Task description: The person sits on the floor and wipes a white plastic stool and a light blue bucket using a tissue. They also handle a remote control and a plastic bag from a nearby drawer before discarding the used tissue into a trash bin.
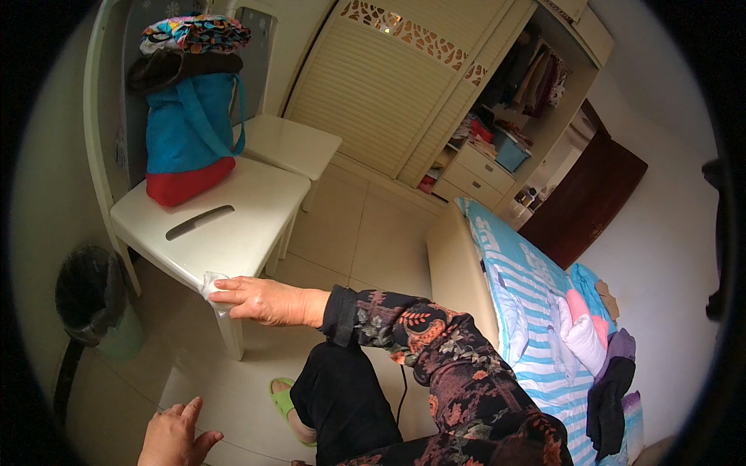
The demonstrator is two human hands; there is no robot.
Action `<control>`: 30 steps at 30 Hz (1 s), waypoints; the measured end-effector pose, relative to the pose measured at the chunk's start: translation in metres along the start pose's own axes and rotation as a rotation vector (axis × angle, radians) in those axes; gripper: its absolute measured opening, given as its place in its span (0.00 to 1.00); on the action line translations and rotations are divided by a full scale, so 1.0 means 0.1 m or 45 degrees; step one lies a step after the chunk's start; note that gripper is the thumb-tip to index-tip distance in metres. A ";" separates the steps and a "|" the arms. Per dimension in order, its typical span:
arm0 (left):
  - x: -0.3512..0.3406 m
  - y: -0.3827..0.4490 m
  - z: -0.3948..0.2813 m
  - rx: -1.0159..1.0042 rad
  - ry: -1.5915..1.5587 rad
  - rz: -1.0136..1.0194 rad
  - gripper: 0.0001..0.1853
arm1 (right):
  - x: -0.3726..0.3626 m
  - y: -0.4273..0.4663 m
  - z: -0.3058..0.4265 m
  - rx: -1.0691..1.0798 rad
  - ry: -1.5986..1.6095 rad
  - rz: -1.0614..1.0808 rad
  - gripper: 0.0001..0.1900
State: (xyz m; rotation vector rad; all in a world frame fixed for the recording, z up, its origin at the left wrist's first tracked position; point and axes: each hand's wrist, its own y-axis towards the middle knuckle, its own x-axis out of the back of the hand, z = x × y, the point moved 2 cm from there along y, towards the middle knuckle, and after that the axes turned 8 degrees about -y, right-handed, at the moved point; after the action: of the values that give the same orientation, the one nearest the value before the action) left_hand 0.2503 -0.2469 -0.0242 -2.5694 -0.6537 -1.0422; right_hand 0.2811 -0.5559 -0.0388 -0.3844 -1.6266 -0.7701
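My right hand (262,303) presses a crumpled white tissue or cloth (211,285) against the front corner of a white chair (256,192). A dark comb (200,222) lies on that seat, behind my fingers. Farther back on the seat, a blue tote bag (180,128) with a red base stands upright, leaning near the backrest. A dark brown item (186,69) and folded colourful printed fabric (195,34) rest on top of the bag. Low in the picture, my left hand (175,434) hangs over the floor with its fingers apart, holding nothing.
A green waste bin (119,332) with a black liner stands left of the chair. A second white chair (291,143) adjoins it. On the right, a bed (536,343) carries bedding and clothes. Behind are a louvred wardrobe (379,99) and a dark brown door (600,192).
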 end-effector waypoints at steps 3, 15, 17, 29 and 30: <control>0.03 -0.04 -0.04 0.006 0.020 -0.004 0.27 | -0.04 -0.07 -0.07 -0.163 0.213 -0.081 0.17; -0.06 -0.16 -0.13 0.019 0.047 -0.023 0.28 | -0.26 -0.40 -0.94 -0.769 -0.141 -0.175 0.17; -0.05 -0.19 -0.14 0.030 0.031 -0.019 0.28 | -0.27 -0.45 -1.10 -0.885 -0.209 -0.205 0.17; -0.03 -0.09 0.02 -0.069 0.044 -0.041 0.24 | -0.08 -0.08 -0.22 -0.651 0.145 -0.060 0.15; -0.02 -0.11 0.01 -0.052 0.031 -0.016 0.26 | -0.09 0.03 -0.21 -0.607 0.129 -0.043 0.16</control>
State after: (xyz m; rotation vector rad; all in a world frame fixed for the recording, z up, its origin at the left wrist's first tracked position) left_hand 0.2438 -0.2381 -0.0252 -2.5860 -0.6502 -1.1005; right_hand 0.3000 -0.5664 -0.0455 -0.6450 -1.3480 -1.1867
